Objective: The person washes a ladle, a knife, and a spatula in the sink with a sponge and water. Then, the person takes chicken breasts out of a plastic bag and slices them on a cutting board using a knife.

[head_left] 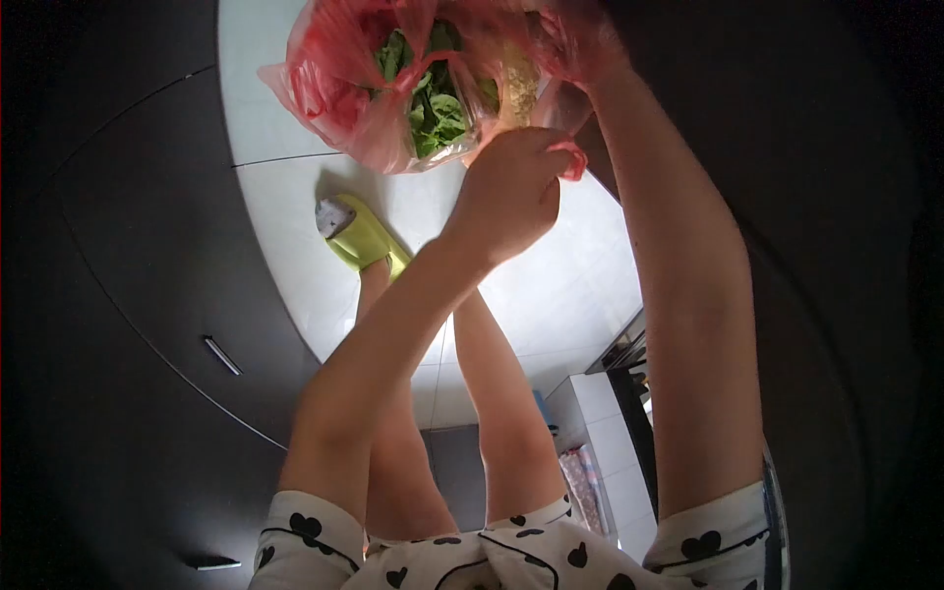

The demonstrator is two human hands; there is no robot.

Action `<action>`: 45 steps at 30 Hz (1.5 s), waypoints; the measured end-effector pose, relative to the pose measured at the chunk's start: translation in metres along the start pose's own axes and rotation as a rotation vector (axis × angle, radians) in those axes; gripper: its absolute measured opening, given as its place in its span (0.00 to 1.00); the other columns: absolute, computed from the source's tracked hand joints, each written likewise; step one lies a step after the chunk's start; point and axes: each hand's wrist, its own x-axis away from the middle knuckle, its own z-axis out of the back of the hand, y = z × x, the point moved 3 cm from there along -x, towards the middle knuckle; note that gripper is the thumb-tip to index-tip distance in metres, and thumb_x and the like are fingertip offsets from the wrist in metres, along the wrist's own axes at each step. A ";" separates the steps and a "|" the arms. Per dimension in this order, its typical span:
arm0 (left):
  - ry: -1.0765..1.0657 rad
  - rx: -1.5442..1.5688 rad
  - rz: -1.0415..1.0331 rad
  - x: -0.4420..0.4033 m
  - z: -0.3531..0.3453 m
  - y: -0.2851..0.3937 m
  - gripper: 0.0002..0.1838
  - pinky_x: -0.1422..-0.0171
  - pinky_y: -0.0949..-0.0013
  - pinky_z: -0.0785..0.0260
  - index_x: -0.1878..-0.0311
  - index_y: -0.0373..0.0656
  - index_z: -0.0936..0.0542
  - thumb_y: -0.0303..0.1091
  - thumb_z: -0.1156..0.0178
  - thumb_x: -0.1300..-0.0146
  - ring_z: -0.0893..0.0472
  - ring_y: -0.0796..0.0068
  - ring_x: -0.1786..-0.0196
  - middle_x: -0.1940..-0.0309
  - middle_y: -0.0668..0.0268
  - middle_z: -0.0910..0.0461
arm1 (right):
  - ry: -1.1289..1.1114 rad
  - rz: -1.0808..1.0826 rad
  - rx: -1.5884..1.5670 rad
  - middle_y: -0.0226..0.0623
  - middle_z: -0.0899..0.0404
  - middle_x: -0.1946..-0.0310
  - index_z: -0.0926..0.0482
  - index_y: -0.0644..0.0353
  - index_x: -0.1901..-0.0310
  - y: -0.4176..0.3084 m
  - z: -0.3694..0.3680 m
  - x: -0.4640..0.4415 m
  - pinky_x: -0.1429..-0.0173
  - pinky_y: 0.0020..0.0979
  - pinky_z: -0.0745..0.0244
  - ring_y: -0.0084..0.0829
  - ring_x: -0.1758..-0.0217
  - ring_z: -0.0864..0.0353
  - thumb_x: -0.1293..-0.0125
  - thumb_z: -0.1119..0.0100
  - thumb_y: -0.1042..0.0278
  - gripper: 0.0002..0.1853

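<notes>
One translucent red bag [329, 74], leafy greens [438, 118] inside; left hand [511, 192] clenching plastic, right hand [580, 49] grip unclear.

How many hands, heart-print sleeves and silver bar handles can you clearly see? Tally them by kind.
Hands: 2, the left hand and the right hand, partly covered by pink plastic
Heart-print sleeves: 2
Silver bar handles: 2
Total: 6

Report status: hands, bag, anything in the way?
Left hand closed on red bag. Right hand at the bag, grip unclear through plastic. Leafy greens show in the bag. No obstruction seen between hands and bag.
</notes>
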 end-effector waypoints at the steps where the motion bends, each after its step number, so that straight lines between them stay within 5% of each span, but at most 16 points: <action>1: -0.006 0.009 0.009 0.003 -0.001 -0.001 0.11 0.50 0.61 0.32 0.70 0.41 0.23 0.18 0.50 0.56 0.24 0.61 0.57 0.63 0.62 0.22 | 0.084 0.012 -0.015 0.36 0.26 0.62 0.27 0.61 0.57 0.006 0.011 -0.001 0.52 0.31 0.28 0.32 0.58 0.26 0.44 0.45 0.68 0.13; 7: -0.020 0.019 0.049 0.017 0.002 -0.001 0.10 0.51 0.61 0.32 0.68 0.39 0.23 0.18 0.50 0.53 0.24 0.59 0.58 0.62 0.61 0.22 | 0.202 0.161 0.622 0.33 0.27 0.66 0.26 0.59 0.59 0.063 0.043 -0.031 0.58 0.28 0.29 0.26 0.62 0.27 0.47 0.44 0.69 0.13; 11: 0.004 -0.123 0.010 0.022 0.012 -0.001 0.12 0.47 0.61 0.33 0.66 0.44 0.22 0.19 0.44 0.56 0.26 0.63 0.53 0.58 0.64 0.23 | -0.292 0.087 0.323 0.31 0.25 0.72 0.24 0.63 0.59 0.036 0.048 -0.018 0.64 0.29 0.31 0.26 0.68 0.26 0.49 0.43 0.71 0.14; 14: -0.011 -0.156 0.010 0.023 0.019 -0.002 0.13 0.46 0.61 0.34 0.64 0.45 0.22 0.21 0.43 0.55 0.26 0.63 0.51 0.55 0.64 0.24 | 0.186 0.069 0.755 0.32 0.25 0.74 0.22 0.63 0.65 0.037 0.030 -0.025 0.65 0.30 0.30 0.27 0.70 0.26 0.50 0.42 0.71 0.09; 21: 0.025 -0.116 0.076 0.026 0.027 -0.004 0.12 0.46 0.61 0.34 0.64 0.44 0.22 0.21 0.44 0.54 0.26 0.63 0.52 0.56 0.64 0.24 | 0.248 0.075 1.678 0.39 0.19 0.70 0.19 0.60 0.70 0.036 0.036 -0.035 0.61 0.34 0.28 0.33 0.67 0.21 0.52 0.44 0.71 0.08; 25: 0.007 -0.085 0.109 0.030 0.025 -0.008 0.12 0.47 0.61 0.34 0.64 0.43 0.23 0.21 0.44 0.54 0.26 0.62 0.53 0.57 0.64 0.24 | 0.205 0.007 1.911 0.47 0.27 0.51 0.30 0.61 0.48 0.046 0.042 -0.042 0.45 0.35 0.33 0.39 0.48 0.28 0.46 0.46 0.62 0.23; 29: -0.010 -0.060 0.119 0.033 0.018 -0.010 0.12 0.49 0.61 0.33 0.64 0.43 0.23 0.20 0.44 0.54 0.26 0.62 0.54 0.58 0.64 0.25 | 0.000 -0.164 2.257 0.48 0.30 0.45 0.33 0.62 0.42 0.046 0.045 -0.049 0.43 0.37 0.32 0.41 0.44 0.27 0.45 0.44 0.59 0.29; 32: -0.013 -0.054 0.125 0.034 0.017 -0.011 0.12 0.49 0.61 0.33 0.65 0.43 0.23 0.20 0.44 0.54 0.26 0.62 0.54 0.58 0.65 0.25 | 0.408 0.377 1.528 0.47 0.26 0.50 0.32 0.62 0.44 0.041 0.051 -0.030 0.46 0.36 0.29 0.40 0.48 0.24 0.46 0.43 0.63 0.27; 34: -0.003 -0.049 0.125 0.035 0.017 -0.010 0.12 0.49 0.61 0.32 0.64 0.43 0.23 0.21 0.44 0.54 0.26 0.63 0.54 0.58 0.65 0.25 | 0.312 0.490 1.230 0.48 0.24 0.56 0.32 0.63 0.45 0.060 0.089 -0.060 0.49 0.33 0.29 0.39 0.51 0.23 0.47 0.44 0.66 0.25; 39: 0.005 -0.034 0.114 0.033 0.018 -0.007 0.11 0.50 0.61 0.31 0.63 0.40 0.23 0.20 0.46 0.52 0.25 0.60 0.55 0.58 0.61 0.24 | 0.418 0.325 0.616 0.33 0.26 0.57 0.25 0.59 0.52 0.048 0.052 -0.008 0.54 0.28 0.30 0.27 0.56 0.26 0.47 0.48 0.71 0.18; 41: 0.009 -0.033 0.131 0.034 0.016 -0.008 0.12 0.49 0.61 0.32 0.64 0.43 0.22 0.21 0.45 0.54 0.26 0.63 0.54 0.57 0.65 0.24 | 0.507 0.253 0.544 0.34 0.25 0.59 0.25 0.60 0.52 0.035 0.014 0.025 0.56 0.28 0.30 0.28 0.58 0.26 0.47 0.50 0.70 0.18; 42: 0.015 -0.030 0.134 0.032 0.017 -0.006 0.12 0.49 0.61 0.32 0.64 0.43 0.22 0.21 0.45 0.53 0.25 0.62 0.54 0.57 0.65 0.24 | 0.515 0.283 0.830 0.35 0.25 0.60 0.25 0.62 0.52 0.030 0.022 0.031 0.58 0.29 0.29 0.28 0.62 0.26 0.47 0.53 0.70 0.19; 45: 0.038 -0.024 0.144 0.031 0.019 -0.004 0.11 0.49 0.61 0.32 0.64 0.43 0.22 0.21 0.45 0.53 0.25 0.62 0.54 0.58 0.64 0.24 | 0.603 0.352 0.536 0.36 0.26 0.63 0.25 0.65 0.58 0.024 -0.010 0.064 0.58 0.27 0.31 0.28 0.66 0.30 0.48 0.54 0.73 0.15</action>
